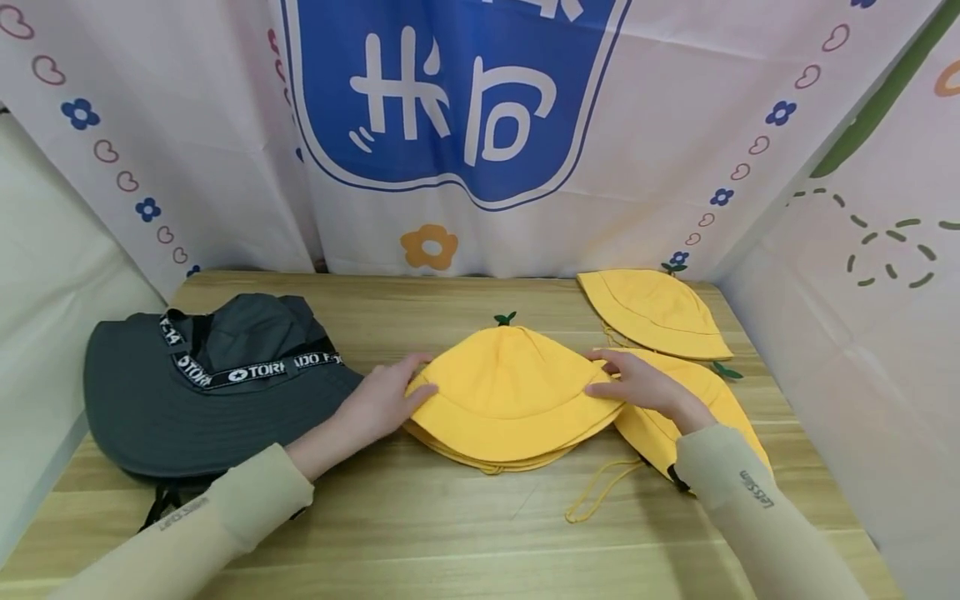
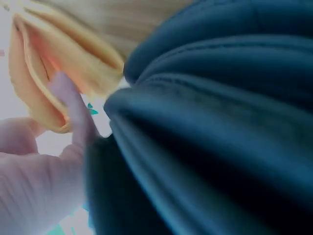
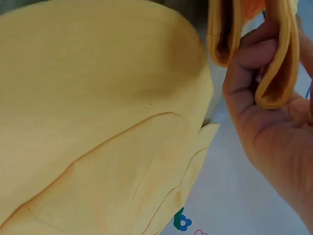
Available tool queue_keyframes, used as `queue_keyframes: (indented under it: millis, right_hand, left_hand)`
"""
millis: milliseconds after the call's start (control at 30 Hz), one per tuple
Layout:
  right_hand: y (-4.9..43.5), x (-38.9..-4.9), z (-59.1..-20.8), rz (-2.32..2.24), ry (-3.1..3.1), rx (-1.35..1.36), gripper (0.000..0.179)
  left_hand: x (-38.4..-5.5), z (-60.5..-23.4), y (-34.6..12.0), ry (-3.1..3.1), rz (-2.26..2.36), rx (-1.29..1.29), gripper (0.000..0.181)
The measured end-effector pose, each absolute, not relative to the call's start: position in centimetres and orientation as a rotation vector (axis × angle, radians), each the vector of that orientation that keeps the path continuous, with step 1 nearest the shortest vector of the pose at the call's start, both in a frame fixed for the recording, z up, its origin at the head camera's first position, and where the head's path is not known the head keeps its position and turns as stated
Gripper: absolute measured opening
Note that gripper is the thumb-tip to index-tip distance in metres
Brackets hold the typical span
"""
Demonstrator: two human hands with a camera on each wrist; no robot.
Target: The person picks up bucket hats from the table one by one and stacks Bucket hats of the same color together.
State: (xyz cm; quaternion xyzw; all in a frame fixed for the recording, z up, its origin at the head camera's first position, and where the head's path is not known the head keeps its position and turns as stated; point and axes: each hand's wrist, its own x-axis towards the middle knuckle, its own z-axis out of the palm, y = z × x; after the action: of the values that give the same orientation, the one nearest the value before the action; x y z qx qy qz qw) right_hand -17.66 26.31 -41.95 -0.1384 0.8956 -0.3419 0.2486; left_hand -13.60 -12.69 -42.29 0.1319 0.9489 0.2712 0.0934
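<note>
In the head view, a yellow bucket hat (image 1: 504, 375) with a green sprout on its crown sits mid-table, with more yellow brim edges showing beneath its front. My left hand (image 1: 384, 396) pinches its brim at the left, thumb on top. At the opposite side, my right hand (image 1: 643, 385) grips the brim. The right wrist view shows the fingers (image 3: 252, 61) curled round the folded brim edge (image 3: 281, 78), with another yellow brim (image 3: 225, 39) beside it. In the left wrist view, the thumb (image 2: 73, 105) lies against the yellow hat (image 2: 41, 88); the other fingers are partly hidden.
Dark grey wide-brimmed hats (image 1: 225, 392) with a lettered strap lie stacked at the left, close to my left forearm. Two more yellow hats lie at the right: one at the back (image 1: 652, 312), another (image 1: 720, 408) under my right wrist. A yellow cord (image 1: 592, 500) trails on the wooden table (image 1: 450, 533).
</note>
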Motion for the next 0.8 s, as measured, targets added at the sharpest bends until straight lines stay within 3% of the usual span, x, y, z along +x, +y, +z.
queue_keyframes:
  millis: [233, 467, 633, 800]
  right_hand:
    - [25.4, -17.4, -43.3, -0.667, 2.637, -0.496, 0.062]
    - [25.6, -17.0, -43.2, -0.634, 2.696, -0.497, 0.058]
    - [28.3, -17.2, -42.5, -0.709, 2.790, -0.373, 0.051]
    - [33.0, -16.5, -41.7, -0.674, 2.889, -0.132, 0.057]
  left_hand:
    - [-12.1, -43.9, -10.8, 3.050, 0.336, 0.604, 0.047]
    - [-11.8, -44.9, -10.7, 3.065, 0.195, 0.672, 0.046]
    - [-11.8, -44.9, -10.8, 3.042, 0.192, 0.699, 0.048]
    - [-11.6, -45.3, -11.0, 3.094, 0.173, 0.756, 0.048]
